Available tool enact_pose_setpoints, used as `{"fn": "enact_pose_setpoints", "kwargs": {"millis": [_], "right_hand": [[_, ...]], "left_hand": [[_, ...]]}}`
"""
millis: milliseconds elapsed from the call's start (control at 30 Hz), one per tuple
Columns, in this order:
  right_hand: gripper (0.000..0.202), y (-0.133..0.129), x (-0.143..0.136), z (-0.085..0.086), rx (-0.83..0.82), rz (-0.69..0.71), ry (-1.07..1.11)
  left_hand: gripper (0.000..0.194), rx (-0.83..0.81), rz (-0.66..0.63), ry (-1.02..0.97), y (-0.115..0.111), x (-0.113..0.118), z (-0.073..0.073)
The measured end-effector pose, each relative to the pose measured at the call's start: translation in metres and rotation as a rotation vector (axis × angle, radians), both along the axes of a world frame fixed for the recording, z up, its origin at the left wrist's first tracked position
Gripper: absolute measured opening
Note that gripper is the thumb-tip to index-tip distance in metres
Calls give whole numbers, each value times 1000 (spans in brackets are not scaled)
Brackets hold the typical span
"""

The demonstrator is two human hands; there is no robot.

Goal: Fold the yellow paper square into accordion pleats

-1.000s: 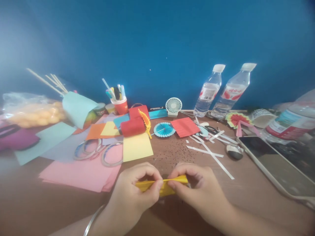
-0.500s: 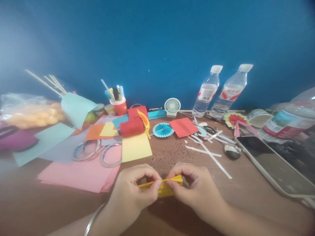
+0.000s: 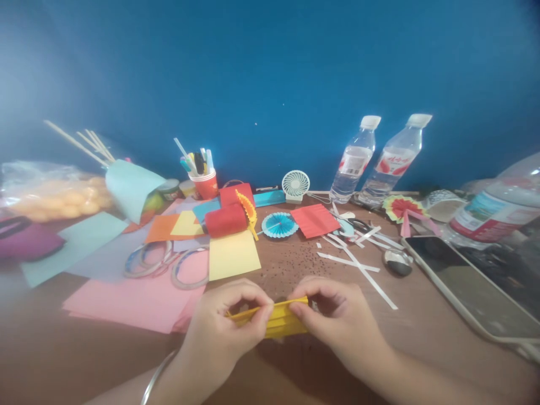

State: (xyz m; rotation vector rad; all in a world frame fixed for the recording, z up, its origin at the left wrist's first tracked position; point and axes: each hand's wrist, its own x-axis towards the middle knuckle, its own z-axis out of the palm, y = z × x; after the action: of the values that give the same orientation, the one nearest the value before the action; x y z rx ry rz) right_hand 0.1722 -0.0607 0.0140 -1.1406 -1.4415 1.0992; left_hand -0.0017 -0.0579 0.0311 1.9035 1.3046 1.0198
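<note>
A yellow pleated paper (image 3: 283, 320) is held up between my two hands, just above the table's front part. My left hand (image 3: 236, 320) pinches its upper edge left of the middle, thumb towards me. With thumb and forefinger, my right hand (image 3: 333, 315) grips the same edge near the right end. Several folds run along the paper's length; its left end is partly hidden by my left fingers. Behind the hands, a pale yellow sheet (image 3: 234, 256), a blue paper rosette (image 3: 279, 225) and a red pleated paper (image 3: 315, 220) lie on the table.
White paper strips (image 3: 354, 259), tape rolls (image 3: 189, 270) and pink sheets (image 3: 126, 304) lie around. A phone (image 3: 472, 287) is on the right. Water bottles (image 3: 353, 163), a small white fan (image 3: 295, 185) and a cup of pens (image 3: 205, 184) stand along the blue wall (image 3: 270, 84).
My hands have moved slightly apart along the yellow paper's edge, so more of its folded face shows between them. Both still pinch it.
</note>
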Motion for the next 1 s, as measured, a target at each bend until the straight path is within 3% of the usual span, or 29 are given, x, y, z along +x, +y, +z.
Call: {"fn": "enact_pose_setpoints", "kwargs": {"millis": [367, 467, 700, 833, 1000], "right_hand": [[6, 1, 5, -8, -171, 69, 283], [16, 3, 6, -12, -207, 97, 329], [9, 2, 5, -3, -40, 27, -32], [10, 5, 8, -7, -87, -66, 63], [9, 11, 14, -18, -138, -59, 180]], "left_hand": [[11, -26, 16, 12, 4, 0, -1], [11, -65, 38, 8, 4, -1, -1], [10, -194, 5, -7, 5, -1, -5], [12, -253, 103, -63, 11, -3, -5], [15, -306, 135, -93, 16, -6, -8]]}}
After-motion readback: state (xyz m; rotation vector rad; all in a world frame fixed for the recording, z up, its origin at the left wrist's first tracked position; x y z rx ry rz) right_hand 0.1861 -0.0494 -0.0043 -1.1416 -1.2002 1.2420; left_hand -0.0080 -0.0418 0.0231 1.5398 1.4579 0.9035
